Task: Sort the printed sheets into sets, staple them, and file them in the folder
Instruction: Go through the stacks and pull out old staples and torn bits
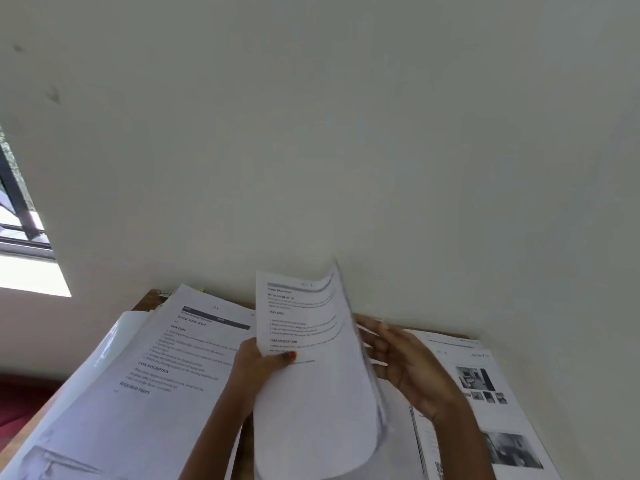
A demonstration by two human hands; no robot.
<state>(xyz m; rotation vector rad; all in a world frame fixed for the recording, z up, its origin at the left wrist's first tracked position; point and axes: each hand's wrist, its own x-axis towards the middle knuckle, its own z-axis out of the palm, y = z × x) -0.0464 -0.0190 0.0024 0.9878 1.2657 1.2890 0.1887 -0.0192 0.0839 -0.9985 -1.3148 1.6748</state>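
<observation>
left hand [258, 365] pinching a curled sheaf [311, 396] reading TASK GOAL, right hand [412, 367] fingers [379, 327] straight behind it, REQUIRED PROPS stack [149, 362] on wooden surface [148, 300]

White sheets [311, 393] with black print; brown table [149, 299]; pale wall [346, 133]

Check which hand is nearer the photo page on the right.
Right. The right hand is just beside the photo page, at its left edge; the left hand is farther left, beyond the held sheets it grips.
</observation>
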